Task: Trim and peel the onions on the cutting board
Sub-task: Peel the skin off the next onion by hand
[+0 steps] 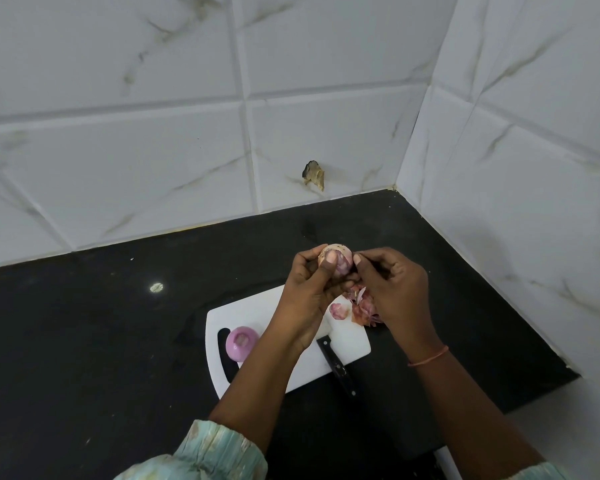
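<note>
One peeled onion (241,342) is seen at the lower middle. A second onion (338,261) is gripped by the left hand (314,289) while its skin is pinched by the right hand (390,289). Peeling is not finished.

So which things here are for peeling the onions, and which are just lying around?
For the job:
- onion held in the left hand, picked at by the right hand
- peeled onion
- knife
- cutting board
- peels

Just there:
- counter
- wall tiles
- bracelet
</note>
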`<state>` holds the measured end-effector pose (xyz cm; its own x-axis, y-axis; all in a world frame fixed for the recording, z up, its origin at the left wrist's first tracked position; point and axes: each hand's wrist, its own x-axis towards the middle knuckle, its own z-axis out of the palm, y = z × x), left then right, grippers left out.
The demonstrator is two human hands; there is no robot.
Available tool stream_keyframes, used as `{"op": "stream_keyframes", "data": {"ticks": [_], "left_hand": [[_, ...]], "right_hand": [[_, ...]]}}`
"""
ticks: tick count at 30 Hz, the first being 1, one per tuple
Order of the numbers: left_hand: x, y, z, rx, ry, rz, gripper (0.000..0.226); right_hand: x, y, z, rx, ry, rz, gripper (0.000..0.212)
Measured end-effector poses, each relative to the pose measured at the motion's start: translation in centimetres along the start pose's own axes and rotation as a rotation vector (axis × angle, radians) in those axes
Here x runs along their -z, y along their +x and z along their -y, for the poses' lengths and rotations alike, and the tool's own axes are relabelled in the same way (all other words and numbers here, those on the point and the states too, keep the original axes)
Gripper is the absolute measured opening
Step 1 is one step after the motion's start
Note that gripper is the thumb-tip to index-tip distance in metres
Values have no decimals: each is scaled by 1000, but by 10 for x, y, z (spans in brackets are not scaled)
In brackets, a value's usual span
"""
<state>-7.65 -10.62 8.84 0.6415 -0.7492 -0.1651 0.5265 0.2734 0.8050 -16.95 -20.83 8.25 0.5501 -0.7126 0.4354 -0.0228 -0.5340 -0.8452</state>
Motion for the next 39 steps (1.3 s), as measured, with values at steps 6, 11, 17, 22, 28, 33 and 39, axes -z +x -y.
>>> {"op": "stream_keyframes", "data": {"ticks": [6, 11, 17, 22, 28, 33, 39], "left_hand": [[1, 1, 0, -20, 62, -18, 34], [0, 0, 0, -14, 53, -12, 30], [0, -1, -2, -13, 18, -3, 48], [-1, -1, -2, -18, 20, -5, 34], [-1, 0, -2, -9, 10, -3, 31], [-2, -1, -2, -1, -6, 9, 34], [-1, -1, 0, -72, -1, -35, 54]], "right_hand": [[0, -1, 4, 5, 8, 25, 3], [0, -1, 3, 18, -42, 2, 5], [0, 1, 5, 14, -35, 4, 8], [1, 1, 7, 35, -6, 9, 10], [1, 3, 3, 31, -38, 5, 9], [0, 4, 4, -35, 16, -38, 3], [-5, -2, 6, 0, 60, 56, 17]]}}
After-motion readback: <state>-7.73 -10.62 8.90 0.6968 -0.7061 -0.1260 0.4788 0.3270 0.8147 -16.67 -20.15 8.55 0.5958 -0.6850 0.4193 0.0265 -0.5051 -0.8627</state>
